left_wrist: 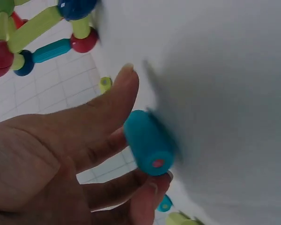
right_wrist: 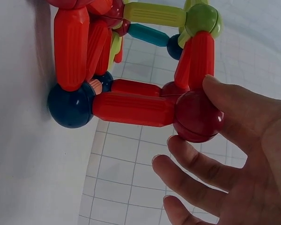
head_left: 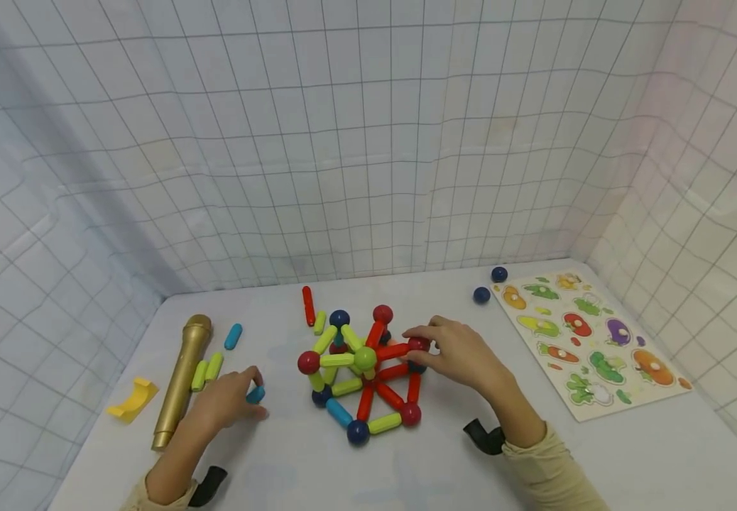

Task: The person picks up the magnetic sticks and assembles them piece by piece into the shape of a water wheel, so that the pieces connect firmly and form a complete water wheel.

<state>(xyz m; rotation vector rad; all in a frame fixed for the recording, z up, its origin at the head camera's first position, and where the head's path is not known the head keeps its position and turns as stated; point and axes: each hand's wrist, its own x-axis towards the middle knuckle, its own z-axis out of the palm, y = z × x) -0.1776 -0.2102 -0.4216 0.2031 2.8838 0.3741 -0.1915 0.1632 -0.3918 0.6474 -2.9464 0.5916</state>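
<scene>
In the middle of the table stands a structure of magnetic rods and balls [head_left: 365, 358] in red, lime green and blue. On its right side my right hand [head_left: 461, 355] pinches a dark red ball [right_wrist: 198, 116] between thumb and fingertips. That ball joins red rods, one of which [right_wrist: 133, 109] leads to a dark blue ball [right_wrist: 71, 105]. To the structure's left, my left hand [head_left: 224, 403] holds a short blue magnetic rod [left_wrist: 149, 143] at its fingers, close over the table. The thumb lies apart from the rod in the left wrist view.
Left of the structure lie a gold toy microphone [head_left: 183, 380], a yellow curved piece [head_left: 133, 399], two lime rods [head_left: 206, 370] and a blue rod [head_left: 233, 336]. Behind it lies a red rod [head_left: 308, 306]. A vegetable puzzle board [head_left: 573, 397] and two dark blue balls [head_left: 481, 295] are right.
</scene>
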